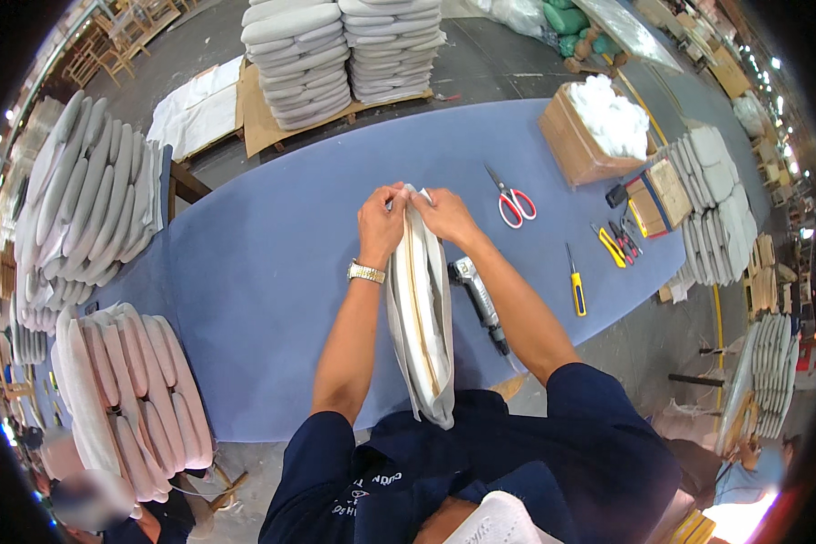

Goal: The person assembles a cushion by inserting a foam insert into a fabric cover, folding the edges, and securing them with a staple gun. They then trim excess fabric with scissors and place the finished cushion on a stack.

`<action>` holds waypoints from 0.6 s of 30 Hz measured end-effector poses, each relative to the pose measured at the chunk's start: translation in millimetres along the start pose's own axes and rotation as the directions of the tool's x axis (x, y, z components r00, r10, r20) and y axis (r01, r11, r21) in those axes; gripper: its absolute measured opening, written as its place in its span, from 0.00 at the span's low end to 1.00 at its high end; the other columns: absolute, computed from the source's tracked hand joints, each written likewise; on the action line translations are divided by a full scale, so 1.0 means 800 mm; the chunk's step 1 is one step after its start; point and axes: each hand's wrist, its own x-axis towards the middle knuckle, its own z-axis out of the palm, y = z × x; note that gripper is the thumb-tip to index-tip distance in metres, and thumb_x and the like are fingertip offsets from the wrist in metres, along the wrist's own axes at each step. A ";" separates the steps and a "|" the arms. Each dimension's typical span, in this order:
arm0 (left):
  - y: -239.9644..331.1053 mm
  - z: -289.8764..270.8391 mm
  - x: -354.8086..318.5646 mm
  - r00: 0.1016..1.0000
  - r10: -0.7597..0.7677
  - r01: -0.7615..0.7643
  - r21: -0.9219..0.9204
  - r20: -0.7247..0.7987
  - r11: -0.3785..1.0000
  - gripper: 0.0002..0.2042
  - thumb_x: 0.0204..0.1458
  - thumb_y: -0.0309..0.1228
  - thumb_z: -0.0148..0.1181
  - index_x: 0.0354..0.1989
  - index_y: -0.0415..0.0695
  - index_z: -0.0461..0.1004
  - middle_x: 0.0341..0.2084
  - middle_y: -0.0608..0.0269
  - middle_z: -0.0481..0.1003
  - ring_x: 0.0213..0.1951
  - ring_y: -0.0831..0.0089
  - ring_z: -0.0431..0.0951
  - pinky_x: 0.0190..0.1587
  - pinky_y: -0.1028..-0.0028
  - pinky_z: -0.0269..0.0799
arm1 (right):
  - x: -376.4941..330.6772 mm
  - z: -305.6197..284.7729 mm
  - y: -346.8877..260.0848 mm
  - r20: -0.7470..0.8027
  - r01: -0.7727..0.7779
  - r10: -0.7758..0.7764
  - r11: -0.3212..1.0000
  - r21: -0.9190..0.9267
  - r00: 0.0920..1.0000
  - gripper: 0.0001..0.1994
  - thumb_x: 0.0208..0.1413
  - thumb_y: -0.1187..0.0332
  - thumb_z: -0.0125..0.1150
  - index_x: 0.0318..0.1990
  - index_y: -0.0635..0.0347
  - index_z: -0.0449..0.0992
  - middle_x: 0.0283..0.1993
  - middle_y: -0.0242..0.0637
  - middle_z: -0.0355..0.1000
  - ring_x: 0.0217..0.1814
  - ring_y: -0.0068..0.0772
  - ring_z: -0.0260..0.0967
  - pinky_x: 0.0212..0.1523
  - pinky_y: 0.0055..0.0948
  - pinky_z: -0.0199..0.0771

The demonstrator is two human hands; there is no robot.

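Note:
A long pale grey seat cushion (440, 317) stands on its narrow edge in front of me. White padding and a thin tan strip show along its upward side. At its far end my left hand (381, 222) pinches the fabric edge, fingers closed. Close beside it, my right hand (446, 218) grips the other side of the same end. The cushion's near end reaches my shirt. Just right of the cushion lies a silver and black power tool (482, 304), partly behind my right forearm. Red-handled scissors (517, 208) lie farther right, blades pointing away.
On the blue table (281, 272), right side, lie a yellow screwdriver (578, 292), a yellow utility knife (611, 247) and pliers (625, 238). A cardboard box (576, 136) holds white stuffing. Cushion stacks stand at left (91, 199), near left (131, 390) and beyond the table (299, 68).

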 end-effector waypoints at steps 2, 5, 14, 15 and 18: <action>0.003 0.003 0.013 1.000 0.018 -0.016 -0.087 0.022 0.996 0.08 0.64 0.29 0.59 0.36 0.36 0.78 0.53 0.51 0.81 0.53 0.65 0.80 0.57 0.67 0.72 | 0.024 -0.003 0.012 0.081 0.054 -0.051 0.998 -0.040 0.995 0.25 0.66 0.50 0.50 0.39 0.67 0.81 0.32 0.58 0.78 0.37 0.59 0.78 0.39 0.50 0.74; -0.029 0.011 0.015 0.996 0.077 -0.084 -0.273 -0.034 0.958 0.08 0.66 0.28 0.57 0.35 0.38 0.76 0.53 0.50 0.81 0.60 0.63 0.76 0.63 0.66 0.68 | 0.038 -0.001 0.010 0.185 0.079 -0.086 0.996 0.044 0.979 0.23 0.68 0.52 0.50 0.42 0.66 0.81 0.31 0.56 0.77 0.35 0.58 0.77 0.36 0.49 0.73; -0.041 0.036 -0.011 0.993 -0.111 0.059 -0.665 -0.036 0.745 0.10 0.68 0.28 0.55 0.32 0.40 0.74 0.41 0.57 0.83 0.64 0.57 0.74 0.69 0.58 0.62 | -0.003 0.012 -0.006 -0.028 0.322 -0.326 0.941 -0.102 0.945 0.18 0.68 0.57 0.56 0.29 0.60 0.73 0.25 0.44 0.73 0.27 0.52 0.73 0.27 0.46 0.69; -0.040 0.037 -0.014 0.992 -0.118 0.063 -0.668 -0.037 0.741 0.10 0.68 0.28 0.55 0.32 0.40 0.74 0.40 0.57 0.83 0.63 0.57 0.74 0.69 0.57 0.62 | -0.008 0.009 -0.009 0.000 0.343 -0.347 0.928 -0.146 0.938 0.17 0.67 0.59 0.57 0.28 0.60 0.72 0.24 0.44 0.73 0.27 0.51 0.73 0.26 0.45 0.69; -0.046 0.041 -0.018 0.996 -0.063 0.010 -0.630 -0.062 0.777 0.10 0.67 0.28 0.55 0.32 0.41 0.74 0.38 0.59 0.83 0.60 0.59 0.76 0.72 0.52 0.56 | -0.016 0.001 -0.015 0.042 0.395 -0.397 0.887 -0.241 0.917 0.17 0.65 0.62 0.60 0.25 0.59 0.68 0.22 0.40 0.69 0.21 0.47 0.69 0.20 0.42 0.63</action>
